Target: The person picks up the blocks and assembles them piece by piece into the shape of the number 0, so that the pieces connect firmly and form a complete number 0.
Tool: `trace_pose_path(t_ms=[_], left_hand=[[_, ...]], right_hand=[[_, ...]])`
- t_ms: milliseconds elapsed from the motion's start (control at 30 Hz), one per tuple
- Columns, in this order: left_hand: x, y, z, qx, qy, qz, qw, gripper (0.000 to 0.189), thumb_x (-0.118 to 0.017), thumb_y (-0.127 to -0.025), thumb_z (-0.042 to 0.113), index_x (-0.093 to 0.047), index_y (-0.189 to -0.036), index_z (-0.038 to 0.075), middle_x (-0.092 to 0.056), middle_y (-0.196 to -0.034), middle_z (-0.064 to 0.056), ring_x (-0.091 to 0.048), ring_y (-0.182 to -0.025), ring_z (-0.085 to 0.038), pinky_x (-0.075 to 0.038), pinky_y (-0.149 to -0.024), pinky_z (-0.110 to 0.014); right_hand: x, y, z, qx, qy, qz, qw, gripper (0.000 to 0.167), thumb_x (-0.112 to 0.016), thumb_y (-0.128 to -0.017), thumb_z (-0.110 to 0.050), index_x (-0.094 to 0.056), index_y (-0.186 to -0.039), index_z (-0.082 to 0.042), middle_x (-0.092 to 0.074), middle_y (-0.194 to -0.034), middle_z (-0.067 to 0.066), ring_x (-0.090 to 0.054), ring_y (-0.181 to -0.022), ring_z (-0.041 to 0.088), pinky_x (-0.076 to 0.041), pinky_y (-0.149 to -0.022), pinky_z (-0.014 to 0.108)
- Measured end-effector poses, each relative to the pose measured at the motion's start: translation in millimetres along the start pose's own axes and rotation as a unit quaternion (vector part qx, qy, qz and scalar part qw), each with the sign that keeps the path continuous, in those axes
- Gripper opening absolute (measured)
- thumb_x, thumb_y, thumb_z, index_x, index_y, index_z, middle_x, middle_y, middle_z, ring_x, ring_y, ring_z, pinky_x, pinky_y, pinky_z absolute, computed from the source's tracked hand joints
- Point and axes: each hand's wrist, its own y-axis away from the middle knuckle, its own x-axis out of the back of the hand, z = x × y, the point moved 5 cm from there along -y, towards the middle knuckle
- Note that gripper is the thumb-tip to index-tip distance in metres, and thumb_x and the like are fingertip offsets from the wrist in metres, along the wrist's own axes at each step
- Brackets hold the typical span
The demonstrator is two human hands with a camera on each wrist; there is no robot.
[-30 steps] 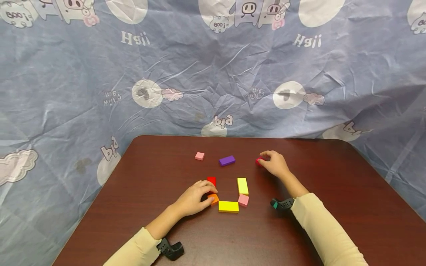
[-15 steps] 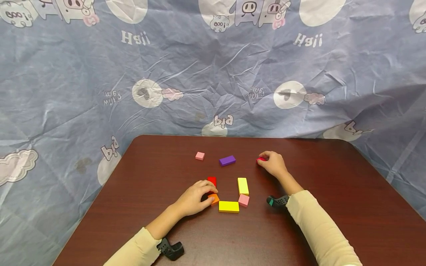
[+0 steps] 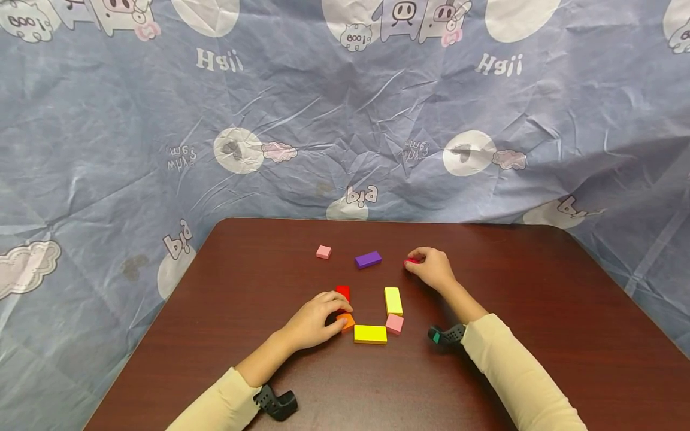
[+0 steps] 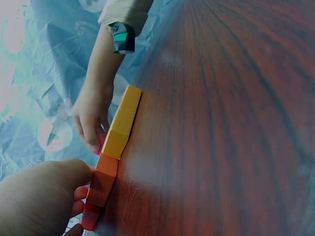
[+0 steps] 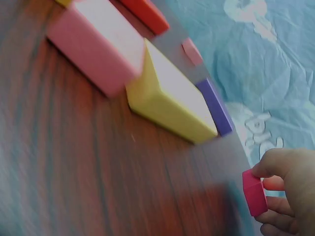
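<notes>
My right hand (image 3: 432,270) pinches a small crimson block (image 5: 255,193) between thumb and fingers, toward the back right of the table. My left hand (image 3: 312,320) rests its loosely bent fingers on two blocks: the thumb is at the orange block (image 3: 347,322), the other fingers over the red block (image 3: 342,291), part of which they hide. Beside the orange block lies a bright yellow block (image 3: 370,334). A pink block (image 3: 395,324) touches its right end, with a pale yellow block (image 3: 393,301) behind that. Together these form a U open toward the back.
Farther back on the dark brown table (image 3: 453,383) lie a purple block (image 3: 368,260) and a small pink block (image 3: 323,252). A printed blue cloth (image 3: 302,108) hangs behind the table edge. Each wrist wears a black strap (image 3: 277,403).
My right hand has brought the crimson block a little to the left, toward the purple one. My left hand and the other blocks stay where they were.
</notes>
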Motion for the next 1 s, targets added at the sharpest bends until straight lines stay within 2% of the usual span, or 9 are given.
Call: trace_pose_path(t_ms=[167, 533, 767, 1000], left_hand=[[-0.4, 0.2, -0.2, -0.001, -0.001, 0.002, 1.0000, 0.018, -0.064, -0.093, 0.019, -0.069, -0.109, 0.014, -0.060, -0.114, 0.004, -0.054, -0.107, -0.015, -0.045, -0.096, -0.034], [-1.1, -0.3, -1.1, 0.003, 0.000, -0.001, 1.0000, 0.018, -0.064, -0.093, 0.020, -0.069, -0.109, 0.015, -0.060, -0.114, 0.003, -0.054, -0.107, -0.016, -0.045, -0.097, -0.034], [-0.5, -0.8, -1.2, 0.003, 0.002, -0.003, 1.0000, 0.018, -0.064, -0.093, 0.019, -0.069, -0.110, 0.014, -0.060, -0.115, 0.003, -0.054, -0.108, -0.016, -0.045, -0.097, -0.034], [-0.9, -0.5, -1.5, 0.001, -0.002, -0.001, 1.0000, 0.018, -0.064, -0.093, 0.020, -0.069, -0.109, 0.014, -0.060, -0.115, 0.003, -0.054, -0.108, -0.016, -0.045, -0.097, -0.035]], right_hand=[[-8.7, 5.7, -14.5, 0.011, -0.012, -0.018, 0.9997, 0.023, -0.076, -0.084, -0.021, -0.072, -0.100, -0.004, -0.070, -0.086, 0.005, -0.062, -0.073, 0.018, -0.048, -0.067, 0.033], [-26.9, 14.6, -44.0, 0.031, -0.032, -0.057, 0.9974, 0.018, -0.077, -0.082, -0.019, -0.073, -0.094, -0.006, -0.068, -0.086, 0.004, -0.060, -0.068, 0.014, -0.050, -0.063, 0.029], [-33.8, 16.9, -54.9, 0.055, -0.009, -0.066, 0.9962, 0.016, -0.077, -0.082, -0.018, -0.072, -0.092, -0.006, -0.068, -0.085, 0.003, -0.058, -0.068, 0.014, -0.049, -0.064, 0.028], [-37.4, 20.0, -58.1, 0.057, 0.007, -0.072, 0.9958, 0.016, -0.077, -0.081, -0.018, -0.072, -0.092, -0.007, -0.067, -0.087, 0.002, -0.057, -0.073, 0.015, -0.049, -0.069, 0.031]])
